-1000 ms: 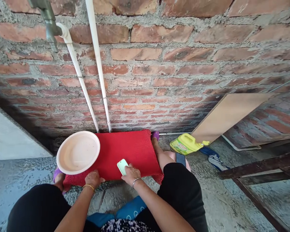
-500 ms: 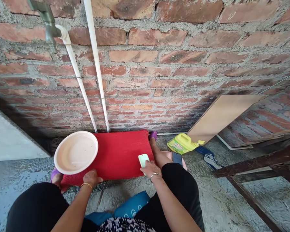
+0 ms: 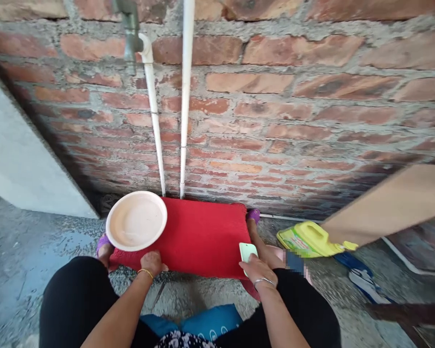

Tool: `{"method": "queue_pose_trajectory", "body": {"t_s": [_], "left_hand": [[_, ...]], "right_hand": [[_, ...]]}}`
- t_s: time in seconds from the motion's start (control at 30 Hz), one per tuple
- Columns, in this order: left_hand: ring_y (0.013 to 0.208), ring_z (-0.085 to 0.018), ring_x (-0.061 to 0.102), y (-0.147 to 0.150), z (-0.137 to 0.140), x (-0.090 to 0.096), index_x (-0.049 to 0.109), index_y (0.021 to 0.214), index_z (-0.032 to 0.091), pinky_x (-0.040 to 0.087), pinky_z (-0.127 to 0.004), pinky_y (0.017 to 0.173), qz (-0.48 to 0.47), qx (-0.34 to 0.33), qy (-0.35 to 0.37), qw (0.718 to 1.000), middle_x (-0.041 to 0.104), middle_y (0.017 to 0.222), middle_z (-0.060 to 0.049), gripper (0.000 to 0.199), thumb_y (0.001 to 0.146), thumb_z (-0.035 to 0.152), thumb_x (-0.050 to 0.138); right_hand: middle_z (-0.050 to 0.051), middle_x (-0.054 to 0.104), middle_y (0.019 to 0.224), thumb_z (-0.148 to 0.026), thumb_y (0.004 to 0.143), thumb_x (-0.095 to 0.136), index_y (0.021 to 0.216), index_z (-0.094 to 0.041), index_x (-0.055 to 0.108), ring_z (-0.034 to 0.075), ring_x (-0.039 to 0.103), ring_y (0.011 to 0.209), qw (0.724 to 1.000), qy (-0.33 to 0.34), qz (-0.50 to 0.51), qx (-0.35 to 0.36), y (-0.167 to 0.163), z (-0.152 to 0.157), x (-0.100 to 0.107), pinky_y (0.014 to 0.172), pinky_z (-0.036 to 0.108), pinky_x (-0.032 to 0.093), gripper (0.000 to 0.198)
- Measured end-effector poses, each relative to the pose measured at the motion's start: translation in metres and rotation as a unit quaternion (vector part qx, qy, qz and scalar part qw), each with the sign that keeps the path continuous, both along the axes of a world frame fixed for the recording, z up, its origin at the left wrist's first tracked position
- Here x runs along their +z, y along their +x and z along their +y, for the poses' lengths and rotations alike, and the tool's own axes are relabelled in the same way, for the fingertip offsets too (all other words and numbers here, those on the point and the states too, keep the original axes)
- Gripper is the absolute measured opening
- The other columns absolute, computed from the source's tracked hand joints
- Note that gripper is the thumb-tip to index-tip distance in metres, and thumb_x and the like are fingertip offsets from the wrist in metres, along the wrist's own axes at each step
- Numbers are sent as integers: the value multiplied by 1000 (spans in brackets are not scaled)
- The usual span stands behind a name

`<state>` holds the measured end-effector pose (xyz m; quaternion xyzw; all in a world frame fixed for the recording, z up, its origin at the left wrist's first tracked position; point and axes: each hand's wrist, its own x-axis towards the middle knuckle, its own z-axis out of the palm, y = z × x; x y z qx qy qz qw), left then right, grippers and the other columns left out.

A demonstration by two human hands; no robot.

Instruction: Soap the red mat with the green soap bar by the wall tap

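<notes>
A red cloth [image 3: 203,237] is spread flat over a low support between my feet. My left hand [image 3: 152,263] is closed on its near edge, just below a pale pink basin [image 3: 137,222] with water in it, which rests on the cloth's left end. At the right end, my right hand [image 3: 258,270] is wrapped round a pale green, flat-backed scrub brush [image 3: 248,251] with a small hole at its tip. The brush's underside is hidden. A red flap [image 3: 252,289] hangs below the cloth's right corner, by my right hand.
A yellow detergent jug [image 3: 311,239] stands right of my foot, near slippers [image 3: 366,285] and a leaning board [image 3: 391,203]. White pipes [image 3: 184,121] and a tap [image 3: 130,38] run up the brick wall [image 3: 275,130]. A white slab [image 3: 29,145] stands at left; the floor [image 3: 68,241] looks wet.
The view has turned left, so everything appears shifted right. Both hands keep their holds. The red flap under my right hand now shows more.
</notes>
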<state>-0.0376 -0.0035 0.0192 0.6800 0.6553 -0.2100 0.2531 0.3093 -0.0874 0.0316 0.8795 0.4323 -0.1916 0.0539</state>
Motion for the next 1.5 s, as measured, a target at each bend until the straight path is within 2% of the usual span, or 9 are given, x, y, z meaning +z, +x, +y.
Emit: {"method": "queue_pose_trajectory", "body": {"t_s": [0.1,0.4,0.6,0.7,0.8,1.1,1.2,1.33,1.5], "left_hand": [[108,-26,64,0,0,4,66,109,13,51,-33,91,-10,18,-2,1000,70,113,-15,51,65,38,74],[106,-28,65,-3,5,1,65,110,13,53,-36,89,-29,45,-12,998,71,110,-16,57,60,37,80],[105,-27,65,-5,10,0,68,106,16,53,-35,88,-40,45,-32,998,71,110,-14,52,59,34,81],[106,-27,65,-6,12,2,68,105,16,53,-35,89,-45,43,-37,997,72,109,-14,51,60,35,81],[105,-27,65,-7,11,1,68,106,15,53,-35,88,-45,44,-34,997,71,109,-15,53,59,35,82],[107,-27,64,-5,6,-6,68,106,16,52,-36,89,-30,46,-19,998,71,111,-14,53,59,38,79],[108,-27,64,-3,4,-1,68,106,17,51,-36,90,-25,48,-20,998,71,111,-14,52,59,38,78],[107,-27,64,-2,3,0,67,106,16,51,-36,89,-19,43,-7,999,71,110,-14,49,62,36,75],[105,-27,65,-2,4,-6,67,105,15,51,-35,88,-17,36,-6,999,72,107,-14,49,62,37,76]], "right_hand": [[14,63,103,-41,80,55,100,-26,66,30,65,89,1000,-12,16,23,-29,24,9,76,43,45,28],[9,59,113,-45,77,57,107,-25,59,23,64,97,984,-24,79,158,-183,142,21,78,33,45,36],[12,57,118,-38,75,62,113,-23,58,25,62,103,977,-37,85,194,-228,182,10,81,35,46,41],[12,56,120,-39,75,62,114,-24,58,25,61,105,976,-44,75,200,-223,184,6,83,35,46,42],[11,55,121,-42,77,58,116,-25,56,25,61,106,980,-51,62,180,-196,177,6,83,35,46,43],[18,57,120,-49,84,48,120,-19,54,27,60,110,997,-77,14,5,-39,118,12,82,37,44,47],[20,57,120,-48,84,49,119,-19,55,29,60,109,997,-56,-5,-49,-6,102,14,81,37,44,46],[16,57,118,-51,85,47,119,-22,54,27,62,105,999,-26,0,-41,-21,108,17,80,35,44,46],[10,58,114,-46,81,54,114,-25,57,23,59,104,993,25,12,118,-116,151,12,86,35,40,39]]}}
